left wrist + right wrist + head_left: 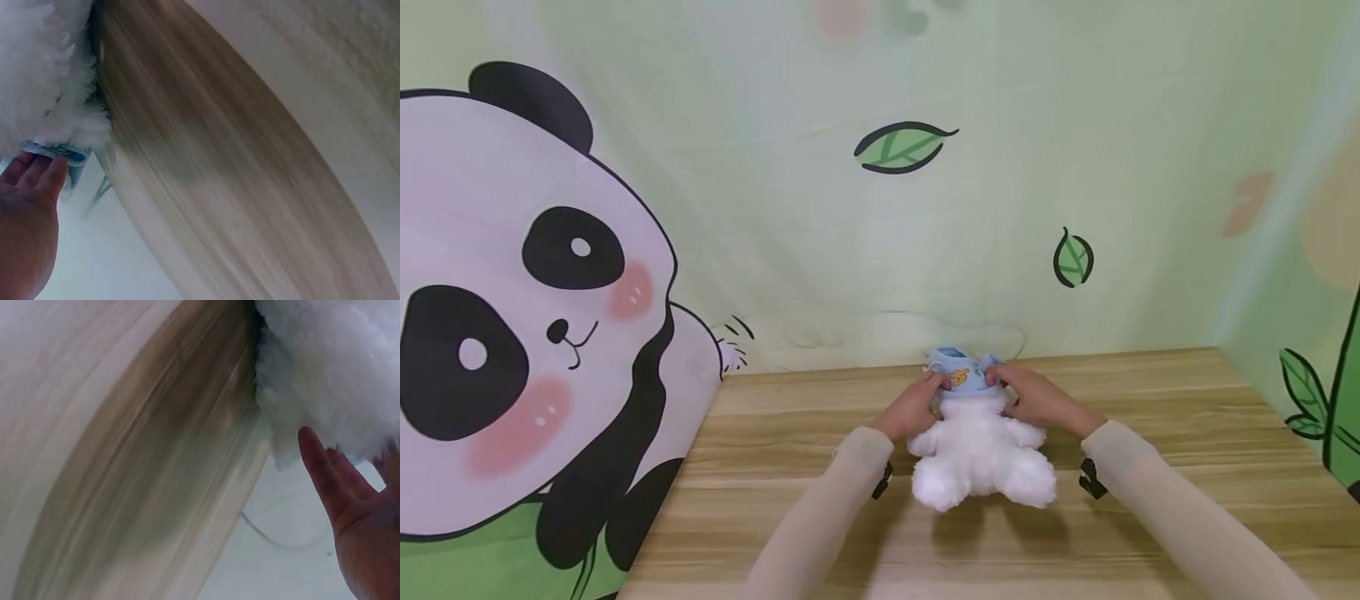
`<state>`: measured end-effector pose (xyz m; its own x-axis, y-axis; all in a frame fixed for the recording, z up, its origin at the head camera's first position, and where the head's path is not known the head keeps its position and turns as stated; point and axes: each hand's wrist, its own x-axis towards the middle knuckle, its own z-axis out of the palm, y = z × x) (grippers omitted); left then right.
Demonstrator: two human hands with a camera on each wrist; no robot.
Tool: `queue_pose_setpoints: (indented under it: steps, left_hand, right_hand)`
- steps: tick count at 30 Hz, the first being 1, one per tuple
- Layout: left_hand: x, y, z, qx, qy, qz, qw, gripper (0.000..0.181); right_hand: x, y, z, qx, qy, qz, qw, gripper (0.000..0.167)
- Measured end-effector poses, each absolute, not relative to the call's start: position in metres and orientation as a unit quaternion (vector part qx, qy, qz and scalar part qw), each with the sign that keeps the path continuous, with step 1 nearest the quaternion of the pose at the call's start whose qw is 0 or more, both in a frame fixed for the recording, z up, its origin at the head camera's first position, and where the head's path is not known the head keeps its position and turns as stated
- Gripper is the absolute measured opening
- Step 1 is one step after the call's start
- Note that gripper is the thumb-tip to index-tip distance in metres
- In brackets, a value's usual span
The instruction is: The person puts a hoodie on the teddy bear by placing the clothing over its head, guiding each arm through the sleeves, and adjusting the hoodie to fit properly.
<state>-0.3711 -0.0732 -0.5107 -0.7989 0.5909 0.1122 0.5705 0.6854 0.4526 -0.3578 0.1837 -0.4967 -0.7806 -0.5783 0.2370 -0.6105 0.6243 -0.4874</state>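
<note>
A fluffy white plush toy (981,446) is held over the table, its two legs toward me and its head not visible. At its far end is a light blue piece of doll clothing (967,385) with a small orange-yellow animal print. My left hand (917,406) pinches the left side of the blue cloth. On the opposite side my right hand (1037,400) pinches the cloth's right edge, some fingers against the fur. In the left wrist view, fingertips touch the blue cloth (56,151); in the right wrist view, extended fingers (322,472) lie along the white fur (337,375).
The wood-grain table (790,467) stretches to both sides. Behind it hangs a pale green backdrop (775,208) with printed leaves and a large panda (497,292) at left. A thin dark cord (275,544) shows past the table edge in the right wrist view.
</note>
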Motion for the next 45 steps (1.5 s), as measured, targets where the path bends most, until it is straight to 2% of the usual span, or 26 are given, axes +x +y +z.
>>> queue_pose_setpoints:
  steps: [7,15,21,27,31,34,36,39,45]
  left_hand:
    - [-0.371,-0.069,-0.512,0.318,0.912,0.258,0.028,0.048]
    - [-0.368,-0.067,-0.515,0.325,0.912,0.247,0.027,0.039]
    - [-0.367,-0.066,-0.517,0.343,0.914,0.218,-0.001,0.03]
    - [-0.363,-0.066,-0.513,0.33,0.923,0.195,-0.022,0.024]
    - [-0.36,-0.069,-0.506,0.306,0.927,0.218,-0.001,0.021]
    - [-0.357,-0.069,-0.5,0.286,0.931,0.225,0.024,0.029]
    - [-0.354,-0.068,-0.497,0.282,0.932,0.227,0.029,0.036]
    - [-0.35,-0.067,-0.496,0.302,0.928,0.218,0.002,0.038]
    - [-0.348,-0.066,-0.505,0.363,0.91,0.19,-0.068,0.019]
  right_hand:
    - [-0.358,0.183,-0.5,0.325,-0.91,0.254,0.05,0.04]
    - [-0.354,0.181,-0.503,0.298,-0.924,0.225,0.077,0.033]
    - [-0.354,0.181,-0.505,0.287,-0.932,0.186,0.12,0.029]
    - [-0.348,0.182,-0.507,0.278,-0.935,0.185,0.12,0.024]
    - [-0.344,0.184,-0.503,0.278,-0.931,0.218,0.094,0.028]
    - [-0.341,0.184,-0.499,0.278,-0.93,0.223,0.092,0.032]
    - [-0.339,0.182,-0.498,0.286,-0.927,0.214,0.111,0.032]
    - [-0.338,0.178,-0.498,0.311,-0.917,0.199,0.15,0.029]
    - [-0.337,0.174,-0.503,0.348,-0.904,0.164,0.186,0.015]
